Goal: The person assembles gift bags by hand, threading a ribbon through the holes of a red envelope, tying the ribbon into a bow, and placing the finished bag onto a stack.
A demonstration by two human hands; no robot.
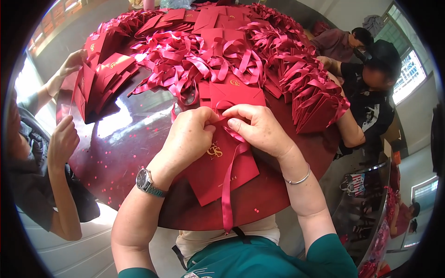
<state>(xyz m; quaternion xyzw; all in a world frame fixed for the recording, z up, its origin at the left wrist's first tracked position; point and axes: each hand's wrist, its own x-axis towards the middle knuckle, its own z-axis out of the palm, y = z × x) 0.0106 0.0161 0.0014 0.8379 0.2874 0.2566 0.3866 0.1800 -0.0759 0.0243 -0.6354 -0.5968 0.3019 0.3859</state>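
A flat red paper bag (225, 173) with gold print lies in front of me at the table's near edge. My left hand (187, 134) is closed in a pinch at the bag's upper end, on a pink-red satin ribbon. Close beside it, my right hand (259, 127) pinches the same ribbon between thumb and forefinger. A long loose tail of the ribbon (226, 194) runs down over the bag and hangs past the table edge. The fingertips hide the spot where ribbon and bag meet. Just beyond my hands lies another red bag (238, 92).
Piles of red bags with ribbons (310, 88) cover the far and right parts of the dark glossy table (125, 171). At the left, a person's hands (65, 139) handle a bag beside a stack (109, 78). Two people (375, 83) work at the right. Small red specks dot the tabletop.
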